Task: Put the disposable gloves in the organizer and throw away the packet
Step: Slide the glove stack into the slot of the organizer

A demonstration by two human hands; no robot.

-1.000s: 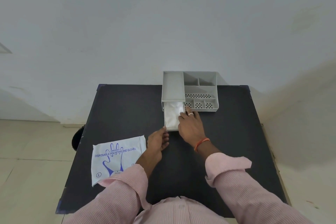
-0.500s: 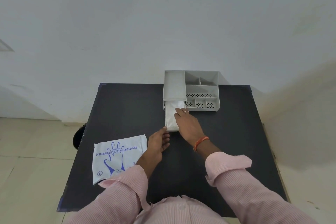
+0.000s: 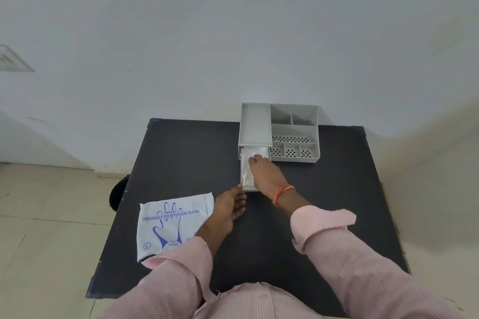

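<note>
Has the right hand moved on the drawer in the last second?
Yes. The right hand has slid away from the person along the gloves, its fingertips now at the organizer opening.

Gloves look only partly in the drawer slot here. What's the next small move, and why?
Probably push the glove stack further into the organizer. Its near end sticks out onto the table, the right hand presses on top, and the left hand is at the near end. The empty packet lies unbinned.

One head-worn view looks steeply down, fairly close, over the table [image 3: 181,153].
</note>
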